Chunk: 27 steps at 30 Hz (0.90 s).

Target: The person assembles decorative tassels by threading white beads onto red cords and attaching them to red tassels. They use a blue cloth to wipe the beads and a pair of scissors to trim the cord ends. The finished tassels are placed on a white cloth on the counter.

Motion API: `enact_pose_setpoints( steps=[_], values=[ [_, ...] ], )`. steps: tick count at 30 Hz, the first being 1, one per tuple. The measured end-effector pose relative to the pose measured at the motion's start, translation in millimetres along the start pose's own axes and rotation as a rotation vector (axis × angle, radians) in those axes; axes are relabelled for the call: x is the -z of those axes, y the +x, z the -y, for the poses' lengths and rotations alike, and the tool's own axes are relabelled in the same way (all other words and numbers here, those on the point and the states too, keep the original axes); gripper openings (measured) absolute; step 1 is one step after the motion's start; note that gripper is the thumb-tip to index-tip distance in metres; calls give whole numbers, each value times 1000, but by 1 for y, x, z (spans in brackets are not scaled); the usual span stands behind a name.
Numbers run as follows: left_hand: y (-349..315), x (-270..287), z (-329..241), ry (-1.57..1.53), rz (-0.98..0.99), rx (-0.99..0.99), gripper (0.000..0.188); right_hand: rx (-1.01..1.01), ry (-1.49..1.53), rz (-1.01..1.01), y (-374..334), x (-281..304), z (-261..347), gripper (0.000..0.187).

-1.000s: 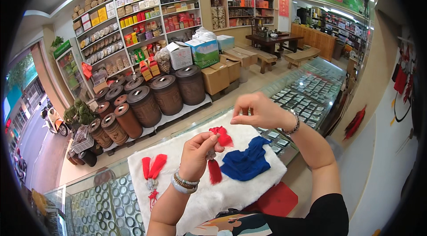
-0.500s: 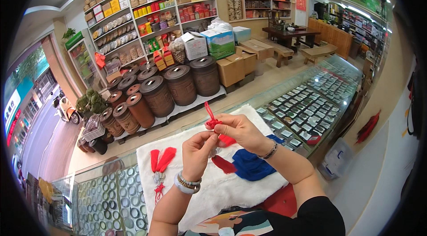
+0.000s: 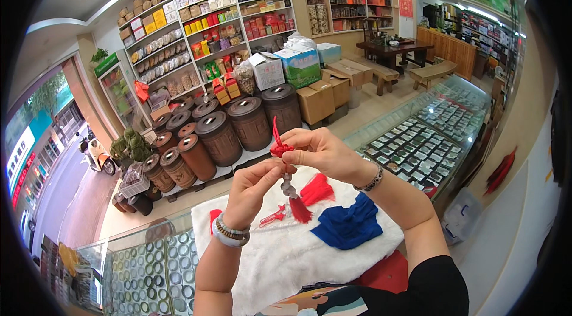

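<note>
A tassel pendant hangs from my two hands above a white plush cloth [image 3: 268, 274]. My right hand [image 3: 326, 154] pinches its red knot [image 3: 280, 149], from which a cord loop stands up. Just below the knot, my left hand [image 3: 253, 189] grips the cord with thumb and fingertips. Pale grey beads [image 3: 288, 186] and a red tassel [image 3: 300, 211] dangle under them. Behind it on the cloth lies a second red tassel [image 3: 317, 189] with a small knot [image 3: 273, 216]. A third red tassel [image 3: 213, 216] is mostly hidden by my left wrist.
A crumpled blue cloth [image 3: 348, 223] lies right of the pendant. Glass display cases hold bangles [image 3: 152, 271] at left and small carded pieces [image 3: 405, 146] at right. Beyond the counter stand brown lidded barrels [image 3: 219, 137] and cardboard boxes [image 3: 316, 101].
My hands have risen slightly with the pendant, and its beads and tassel now hang in fuller view. My left forearm now covers most of the tassel at the cloth's left.
</note>
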State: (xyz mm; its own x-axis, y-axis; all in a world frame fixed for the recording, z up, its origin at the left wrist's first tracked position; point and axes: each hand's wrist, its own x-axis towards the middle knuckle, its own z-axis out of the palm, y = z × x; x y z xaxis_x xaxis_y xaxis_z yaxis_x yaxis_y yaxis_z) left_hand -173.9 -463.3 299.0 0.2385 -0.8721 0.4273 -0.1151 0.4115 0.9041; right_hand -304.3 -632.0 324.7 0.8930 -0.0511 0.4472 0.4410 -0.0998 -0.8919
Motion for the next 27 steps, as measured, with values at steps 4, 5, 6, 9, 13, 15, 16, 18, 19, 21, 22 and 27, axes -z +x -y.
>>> enact_pose_setpoints(
  steps=[4,5,6,9,13,15,16,18,19,21,22,27],
  values=[
    [4,1,-8,39,46,-30,18,11,-90,2,2,-2,8,26],
    [5,1,-9,85,46,-54,16,1,-89,4,3,-3,10,27],
    [7,1,-9,125,49,-85,14,-7,-90,5,3,-4,11,27],
    [7,1,-13,302,34,-244,10,59,-21,25,1,-8,12,26],
    [4,-3,-25,543,-40,-383,12,-94,164,-1,-5,-5,12,22],
    [3,-5,-34,715,-42,-455,16,-163,364,15,-6,-3,9,19],
    [3,-7,-39,760,-40,-495,16,-204,414,-3,-6,-1,8,20],
    [3,-12,-45,847,-36,-583,15,-263,528,-17,-3,3,1,22],
    [5,-15,-46,833,-33,-662,13,-247,552,3,-1,5,-5,23],
    [9,-17,-51,868,59,-650,11,-237,565,-48,8,1,-24,20],
    [10,-18,-52,876,107,-647,9,-241,569,-83,12,-1,-35,19],
    [19,-22,-42,760,-61,-458,5,-230,564,213,21,-14,-83,32]
  ],
)
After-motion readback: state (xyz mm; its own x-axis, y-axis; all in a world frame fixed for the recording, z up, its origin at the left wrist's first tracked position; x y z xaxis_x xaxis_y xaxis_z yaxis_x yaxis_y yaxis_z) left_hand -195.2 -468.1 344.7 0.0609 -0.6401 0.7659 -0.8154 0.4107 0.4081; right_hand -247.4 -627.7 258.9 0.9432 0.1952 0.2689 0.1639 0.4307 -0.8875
